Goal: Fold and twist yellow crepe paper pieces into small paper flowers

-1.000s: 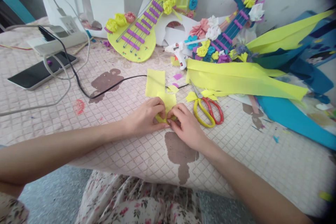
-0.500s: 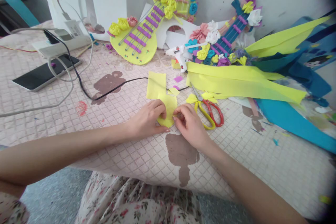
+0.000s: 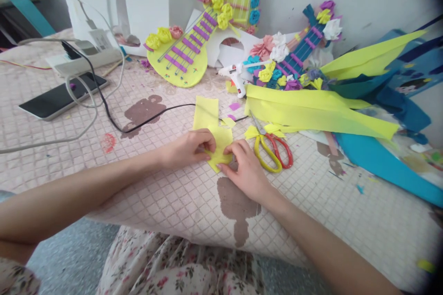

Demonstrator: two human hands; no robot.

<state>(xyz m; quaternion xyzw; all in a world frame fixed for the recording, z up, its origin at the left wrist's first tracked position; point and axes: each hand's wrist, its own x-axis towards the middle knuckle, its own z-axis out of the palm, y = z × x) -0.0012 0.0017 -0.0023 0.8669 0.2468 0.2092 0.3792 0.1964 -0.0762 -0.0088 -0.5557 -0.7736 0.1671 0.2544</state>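
Observation:
Between my two hands lies a small piece of yellow crepe paper (image 3: 222, 140), low over the cloth. My left hand (image 3: 194, 147) pinches its left edge between thumb and curled fingers. From the other side, my right hand (image 3: 245, 166) grips the lower right edge, thumb below and fingers above. Just beyond, a second yellow paper rectangle (image 3: 206, 111) lies flat, partly over a black cord. Scissors (image 3: 273, 150) with yellow and red handles rest to the right of my right hand, blades pointing away.
A white glue gun (image 3: 237, 78) stands behind the paper. Long yellow crepe strips (image 3: 311, 110) and a blue strip (image 3: 387, 161) spread to the right. Flower-decorated paper guitars (image 3: 183, 62) lean at the back. On the left are a phone (image 3: 62, 96), a power strip (image 3: 81, 61) and cables.
My right hand has shifted its hold lower on the yellow paper, its thumb now at the bottom edge. The left hand has drawn slightly left. The view has tilted a little.

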